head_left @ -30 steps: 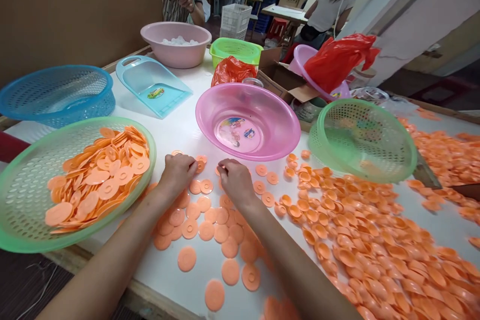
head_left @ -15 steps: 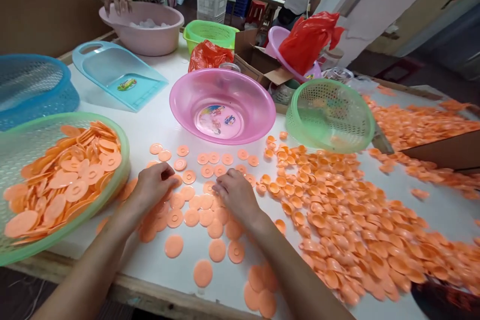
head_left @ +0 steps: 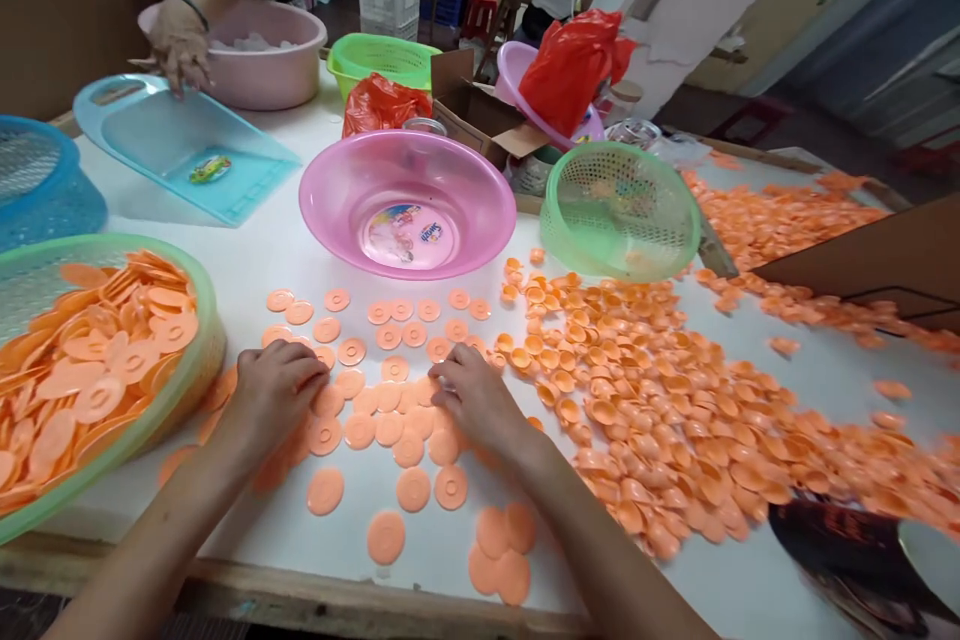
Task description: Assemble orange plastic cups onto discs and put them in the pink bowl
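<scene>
Hands rest palm-down on flat orange discs spread across the white counter. The left hand lies with its fingers curled over a few discs; whether they pinch one I cannot tell. The right hand has its fingers bent onto discs just beside a big heap of cupped orange pieces. A green basket holding more discs sits to the left, an empty pink bowl beyond the hands. Another person's hand touches a blue scoop.
</scene>
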{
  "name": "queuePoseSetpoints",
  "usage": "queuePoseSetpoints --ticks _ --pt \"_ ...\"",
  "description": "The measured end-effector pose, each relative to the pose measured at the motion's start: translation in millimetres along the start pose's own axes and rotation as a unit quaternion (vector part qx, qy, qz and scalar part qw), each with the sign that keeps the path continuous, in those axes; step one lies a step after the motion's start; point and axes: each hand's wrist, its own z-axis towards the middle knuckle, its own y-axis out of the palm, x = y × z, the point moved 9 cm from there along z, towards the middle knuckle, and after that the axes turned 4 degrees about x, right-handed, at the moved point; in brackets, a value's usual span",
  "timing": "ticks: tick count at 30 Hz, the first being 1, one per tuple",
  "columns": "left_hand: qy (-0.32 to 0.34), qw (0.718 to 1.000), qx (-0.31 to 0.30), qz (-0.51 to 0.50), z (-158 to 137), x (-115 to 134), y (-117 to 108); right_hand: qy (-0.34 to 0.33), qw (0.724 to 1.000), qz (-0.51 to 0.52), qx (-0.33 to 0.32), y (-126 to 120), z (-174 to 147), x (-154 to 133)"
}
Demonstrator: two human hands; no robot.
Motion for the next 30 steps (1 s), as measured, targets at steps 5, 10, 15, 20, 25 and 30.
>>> queuePoseSetpoints --ticks 5,10,15,20,25,30 --pt "0.128 0.992 -0.016 -0.017 -25 49 22 0.017 0.997 0.049 0.059 -17 4 11" --pt "0.215 0.976 -0.023 -0.013 -53 70 37 -0.062 0.992 -0.071 0.083 -31 -22 11" --pt "0.254 0.966 -0.046 0.000 -68 85 46 -0.026 0.989 -0.069 0.128 -36 -59 19" --pt "0.309 0.948 -0.070 0.034 -84 106 54 -0.016 0.995 -0.062 0.082 -24 -75 12" --pt "0.340 0.938 -0.037 0.045 -87 114 53 0.005 0.995 -0.067 0.079 -26 -60 12" --pt "0.354 0.934 -0.024 0.039 -89 121 54 0.049 0.995 0.027 0.078 -27 -51 25"
